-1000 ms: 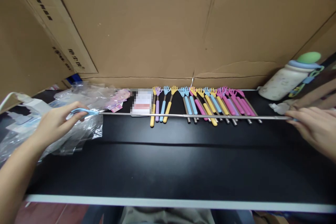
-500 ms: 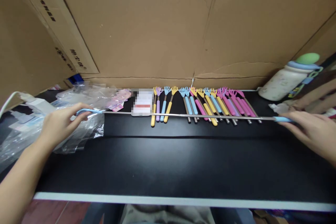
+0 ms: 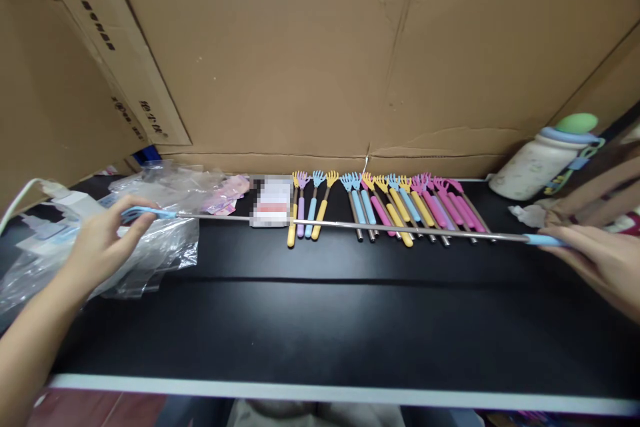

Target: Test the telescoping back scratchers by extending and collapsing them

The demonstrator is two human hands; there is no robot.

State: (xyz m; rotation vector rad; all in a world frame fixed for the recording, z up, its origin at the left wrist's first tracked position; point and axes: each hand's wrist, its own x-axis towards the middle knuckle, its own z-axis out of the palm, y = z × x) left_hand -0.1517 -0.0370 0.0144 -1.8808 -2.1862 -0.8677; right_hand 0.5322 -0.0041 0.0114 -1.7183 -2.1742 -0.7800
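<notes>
A long telescopic back scratcher is stretched out level above the black table, its metal rod crossing in front of the phone and the row of scratchers. My left hand is closed on its blue claw end, over the plastic bags. At the other end, my right hand grips the blue handle. Behind the rod lie several short back scratchers in pink, yellow, blue and purple, claws toward the cardboard. A smaller group of back scratchers lies beside the phone, whose screen is blurred out.
Clear plastic bags and pink printed cards lie at the left, near a white charger with a cable. A white bottle with a green top leans at the right. Cardboard walls enclose the back and left.
Both hands have moved slightly apart, the left going left, and the rod reaches farther left. Its right end has dropped a little. The camera view has shifted slightly.
</notes>
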